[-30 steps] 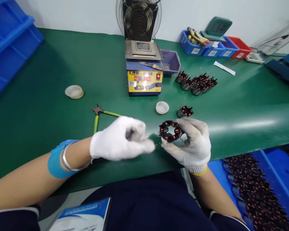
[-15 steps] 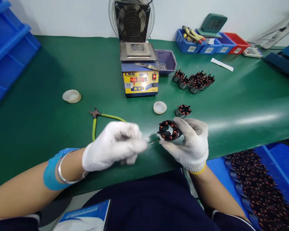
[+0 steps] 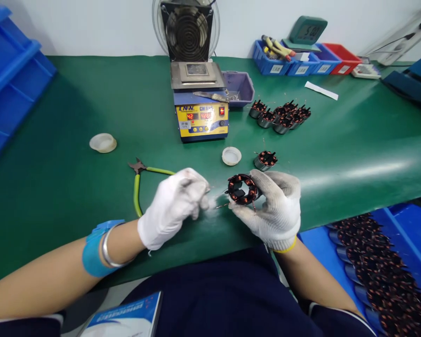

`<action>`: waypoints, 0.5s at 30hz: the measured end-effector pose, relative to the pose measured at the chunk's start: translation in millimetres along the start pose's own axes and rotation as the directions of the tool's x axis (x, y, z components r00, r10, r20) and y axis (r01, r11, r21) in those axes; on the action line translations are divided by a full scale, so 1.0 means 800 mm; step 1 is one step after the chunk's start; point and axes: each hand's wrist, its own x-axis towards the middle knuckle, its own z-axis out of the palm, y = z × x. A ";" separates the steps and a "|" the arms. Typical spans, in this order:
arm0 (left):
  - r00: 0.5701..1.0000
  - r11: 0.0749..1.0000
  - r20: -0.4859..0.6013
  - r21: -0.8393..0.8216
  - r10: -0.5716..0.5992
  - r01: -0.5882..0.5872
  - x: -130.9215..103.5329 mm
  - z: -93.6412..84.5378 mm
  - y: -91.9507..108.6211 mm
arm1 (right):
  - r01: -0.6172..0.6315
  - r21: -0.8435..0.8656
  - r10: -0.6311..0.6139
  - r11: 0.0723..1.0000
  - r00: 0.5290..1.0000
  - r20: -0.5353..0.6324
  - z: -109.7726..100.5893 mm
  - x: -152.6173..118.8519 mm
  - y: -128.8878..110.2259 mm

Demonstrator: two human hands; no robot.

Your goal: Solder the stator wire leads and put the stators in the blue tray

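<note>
My right hand (image 3: 275, 208), in a white knit glove, grips a motor stator (image 3: 239, 197) with copper windings and black insulation. Its open ring faces up towards me, and thin wire ends stick out to the left and below. Just left of those wires is my left hand (image 3: 182, 203), also gloved, its fingers curled together and slightly blurred; what they pinch, if anything, is hidden. Another stator (image 3: 265, 160) stands on the table beyond my right hand. Green-handled cutters (image 3: 137, 187) lie with handles spread, partly behind my left hand.
A solder pot (image 3: 201, 114) with a lit display stands at the back, a fan (image 3: 188, 35) behind it. Several stators (image 3: 283, 124) are grouped to its right. Small white dishes (image 3: 231, 156) sit nearby. At lower right, a blue crate (image 3: 400, 234) holds many stators.
My left hand has turned upward with its fingers drawn in, its forearm shifting right. My right hand keeps the stator in nearly the same place. The view has shifted slightly.
</note>
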 end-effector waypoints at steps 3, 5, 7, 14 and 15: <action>0.971 0.988 0.191 0.085 -0.146 0.132 0.003 0.012 -0.006 | 0.012 -0.021 -0.012 1.000 1.000 -0.004 0.002 0.002 -0.005; 0.960 0.980 0.205 0.092 -0.190 0.174 0.002 0.017 -0.006 | 0.029 -0.021 -0.030 0.999 0.999 -0.016 0.002 0.004 -0.006; 0.985 0.992 0.116 0.031 -0.127 0.125 0.003 0.015 -0.001 | 0.056 0.004 -0.056 0.998 0.998 -0.026 0.001 0.007 -0.002; 0.956 0.990 -0.285 -0.099 0.065 -0.097 0.034 -0.012 -0.012 | -0.243 -0.140 0.271 0.960 0.931 0.244 0.005 0.044 0.036; 0.968 0.995 -0.247 -0.081 0.043 -0.065 0.037 -0.011 -0.019 | -0.274 -0.196 0.324 0.942 0.895 0.306 0.009 0.053 0.042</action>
